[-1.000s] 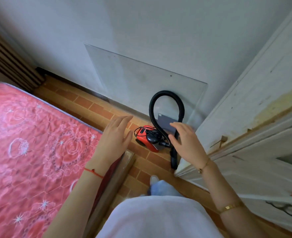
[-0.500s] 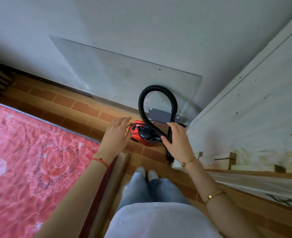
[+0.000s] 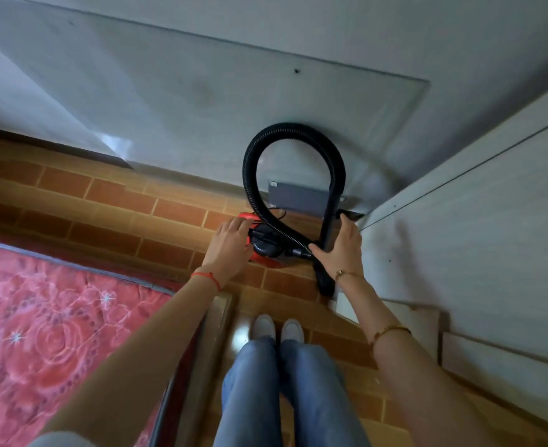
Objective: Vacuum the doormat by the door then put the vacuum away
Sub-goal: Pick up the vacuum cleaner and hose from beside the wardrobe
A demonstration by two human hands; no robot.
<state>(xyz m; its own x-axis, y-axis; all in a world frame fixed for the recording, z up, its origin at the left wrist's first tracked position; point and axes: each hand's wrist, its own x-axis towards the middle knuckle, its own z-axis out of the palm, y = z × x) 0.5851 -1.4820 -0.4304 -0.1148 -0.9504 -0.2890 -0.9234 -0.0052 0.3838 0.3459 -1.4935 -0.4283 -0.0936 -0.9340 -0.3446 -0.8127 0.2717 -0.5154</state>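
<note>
A small red and black vacuum (image 3: 266, 253) sits on the brick-pattern floor by the wall. Its black ribbed hose (image 3: 293, 129) loops up against the wall and comes down into a rigid black tube (image 3: 329, 208). My left hand (image 3: 230, 245) rests on top of the vacuum's body, its fingers laid over it. My right hand (image 3: 342, 250) holds the tube low down, thumb on the left of the tube and fingers on its right. No doormat is in view.
A glass pane (image 3: 201, 91) leans on the wall behind the vacuum, with a grey box (image 3: 295, 196) at its foot. A white wooden panel (image 3: 460, 237) closes the right side. A pink quilted mattress (image 3: 56, 333) on a wooden frame (image 3: 216, 333) fills the left. My feet stand between them.
I have bent lower and closer to the vacuum. Both hands came down from the air: the left landed on the body, the right closed round the tube.
</note>
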